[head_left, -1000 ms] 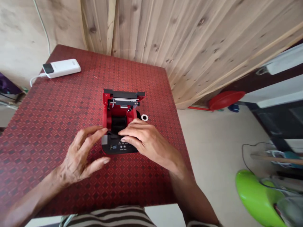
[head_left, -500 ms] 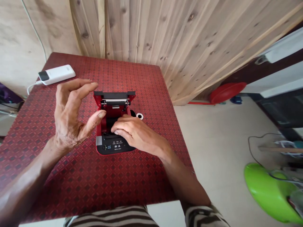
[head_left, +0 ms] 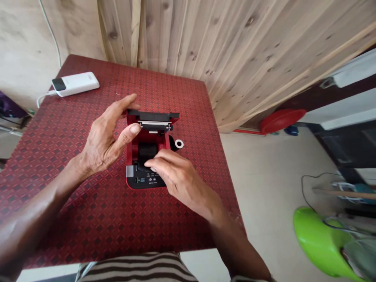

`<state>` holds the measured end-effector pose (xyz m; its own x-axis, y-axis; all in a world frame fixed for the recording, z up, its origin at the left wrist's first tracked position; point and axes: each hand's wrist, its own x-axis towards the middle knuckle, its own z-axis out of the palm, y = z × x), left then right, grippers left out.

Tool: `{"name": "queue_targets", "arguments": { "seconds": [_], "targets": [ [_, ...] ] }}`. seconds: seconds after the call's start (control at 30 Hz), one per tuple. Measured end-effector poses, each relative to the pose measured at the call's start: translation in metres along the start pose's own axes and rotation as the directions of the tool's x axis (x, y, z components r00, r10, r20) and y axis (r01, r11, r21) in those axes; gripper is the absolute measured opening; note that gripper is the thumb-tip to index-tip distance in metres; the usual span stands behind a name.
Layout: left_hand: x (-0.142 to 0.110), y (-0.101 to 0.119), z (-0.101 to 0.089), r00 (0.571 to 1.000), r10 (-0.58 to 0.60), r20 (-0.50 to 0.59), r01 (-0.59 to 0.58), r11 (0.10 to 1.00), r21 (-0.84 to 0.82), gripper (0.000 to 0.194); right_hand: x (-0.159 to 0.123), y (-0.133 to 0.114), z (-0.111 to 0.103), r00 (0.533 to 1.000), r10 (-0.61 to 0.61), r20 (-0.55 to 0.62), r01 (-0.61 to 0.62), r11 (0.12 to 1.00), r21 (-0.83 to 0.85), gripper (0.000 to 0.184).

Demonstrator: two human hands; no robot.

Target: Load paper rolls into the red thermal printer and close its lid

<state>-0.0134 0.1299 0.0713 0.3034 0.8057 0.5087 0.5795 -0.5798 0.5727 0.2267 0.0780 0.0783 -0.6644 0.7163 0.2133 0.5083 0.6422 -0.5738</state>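
A red and black portable printer (head_left: 152,181) sits on the table with its lid (head_left: 154,116) raised. Inside its red compartment lies a black roll (head_left: 147,150). My left hand (head_left: 107,137) is around the left edge of the lid, thumb on the inner side and fingers behind, partly hidden. My right hand (head_left: 176,172) is at the front of the compartment, finger and thumb pinched at the loose end of the black roll. Beside the printer's right wall is another black roll with a white-ringed core (head_left: 179,144), partly hidden.
The red patterned table (head_left: 96,219) meets a wooden plank wall (head_left: 182,39) at the back. A white power bank (head_left: 76,84) with a cable lies at the back left. To the right on the floor are a green plastic object (head_left: 320,239) and a red basin (head_left: 282,120).
My left hand has risen from the printer's front left, past its left side, to the raised lid. My right hand stays at the compartment's front, its fingers now slightly lifted.
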Motion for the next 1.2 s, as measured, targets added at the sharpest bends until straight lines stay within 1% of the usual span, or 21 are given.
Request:
{"name": "queue_targets", "arguments": {
  "seconds": [0.07,0.13,0.17,0.27,0.37,0.47,0.53,0.63,0.77,0.93,1.0,1.1,1.2],
  "targets": [
    [-0.004,0.003,-0.003,1.0,0.002,0.015,-0.002,1.0,0.004,0.056,-0.008,-0.005,0.002,1.0,-0.012,-0.005,0.012,0.998,-0.059,0.014],
    [-0.01,0.008,-0.006,0.998,0.018,0.053,-0.019,0.999,0.029,0.051,-0.014,-0.008,0.005,0.999,-0.033,-0.043,0.029,0.996,-0.081,0.011],
    [-0.013,0.01,-0.007,0.997,0.036,0.071,-0.039,0.998,0.041,0.05,-0.016,-0.009,0.007,0.997,-0.043,-0.07,0.037,0.996,-0.087,0.012],
    [-0.023,0.016,-0.007,0.992,0.083,0.098,-0.091,0.993,0.074,0.049,-0.019,-0.011,0.013,0.988,-0.059,-0.144,0.039,0.99,-0.137,0.023],
    [-0.032,0.019,-0.004,0.989,0.091,0.113,-0.103,0.99,0.1,0.047,-0.019,-0.014,0.018,0.987,-0.054,-0.15,0.017,0.971,-0.237,0.027],
    [-0.041,0.019,0.0,0.986,0.111,0.122,-0.125,0.986,0.109,0.049,-0.019,-0.017,0.022,0.987,-0.051,-0.153,-0.008,0.932,-0.363,0.032],
    [-0.048,0.018,0.003,0.984,0.129,0.124,-0.143,0.983,0.112,0.05,-0.019,-0.018,0.024,0.983,-0.062,-0.171,-0.013,0.915,-0.404,0.032],
    [-0.058,0.017,0.006,0.981,0.138,0.14,-0.156,0.98,0.127,0.05,-0.022,-0.016,0.025,0.982,-0.073,-0.176,-0.001,0.921,-0.39,0.03],
    [-0.072,0.016,0.01,0.964,0.2,0.178,-0.231,0.956,0.181,0.055,-0.028,-0.014,0.025,0.984,-0.051,-0.172,-0.015,0.932,-0.363,0.03],
    [-0.077,0.019,0.014,0.948,0.261,0.185,-0.301,0.923,0.239,0.078,-0.029,-0.011,0.025,0.98,-0.061,-0.187,-0.006,0.941,-0.338,0.03],
    [-0.075,0.021,0.014,0.942,0.282,0.18,-0.323,0.907,0.271,0.083,-0.028,-0.009,0.024,0.977,-0.066,-0.203,0.001,0.952,-0.307,0.029],
    [-0.073,0.022,0.014,0.935,0.298,0.192,-0.345,0.886,0.31,0.084,-0.028,-0.007,0.02,0.959,-0.06,-0.276,-0.001,0.976,-0.217,0.021],
    [-0.073,0.021,0.015,0.939,0.281,0.199,-0.333,0.885,0.325,0.085,-0.031,-0.004,0.015,0.911,-0.018,-0.413,-0.032,0.993,-0.113,0.014]
  ]
}}
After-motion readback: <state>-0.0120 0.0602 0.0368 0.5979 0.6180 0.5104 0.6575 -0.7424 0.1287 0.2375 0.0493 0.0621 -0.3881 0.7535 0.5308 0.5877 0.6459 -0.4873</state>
